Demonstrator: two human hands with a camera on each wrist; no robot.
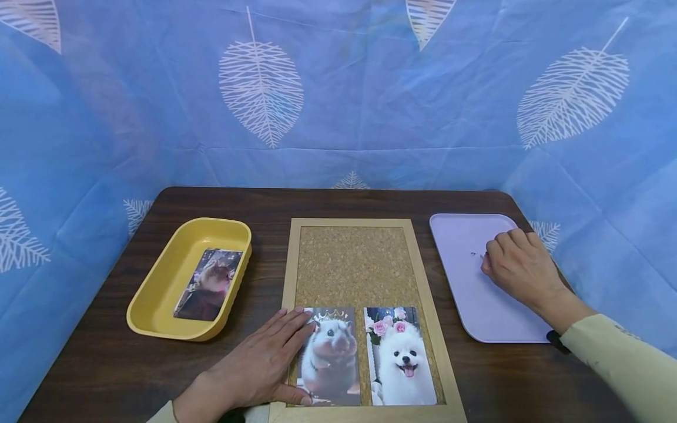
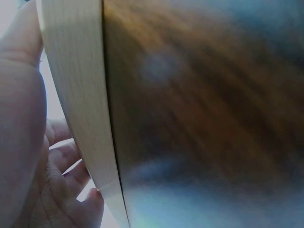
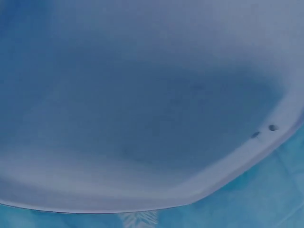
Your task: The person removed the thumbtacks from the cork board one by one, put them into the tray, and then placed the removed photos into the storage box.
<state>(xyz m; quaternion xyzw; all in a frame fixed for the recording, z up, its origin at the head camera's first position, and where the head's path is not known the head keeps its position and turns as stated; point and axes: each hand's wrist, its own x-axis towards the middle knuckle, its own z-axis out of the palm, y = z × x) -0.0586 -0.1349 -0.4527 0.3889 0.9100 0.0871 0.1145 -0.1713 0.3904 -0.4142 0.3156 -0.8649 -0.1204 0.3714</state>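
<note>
My left hand (image 1: 259, 355) lies with straight fingers across the left side of a wood-framed cork board (image 1: 354, 258), touching the edge of a photo card of a hamster (image 1: 330, 358). Beside that card, on the board's lower right, lies a photo card of a white fluffy dog (image 1: 404, 358). The left wrist view shows the fingers of my left hand (image 2: 61, 185) along the board's wooden frame (image 2: 83, 95). Over a lilac tray (image 1: 486, 311), my right hand (image 1: 520, 267) has curled fingers close to tiny dark specks (image 1: 473, 254); its fingertips are hidden.
A yellow tray (image 1: 153, 311) on the left holds a photo card (image 1: 211, 285) of a furry animal. All stand on a dark wooden table (image 1: 264, 202) before a blue leaf-patterned cloth (image 1: 365, 106). Small dark bits (image 3: 273, 128) appear near the lilac tray's rim in the right wrist view.
</note>
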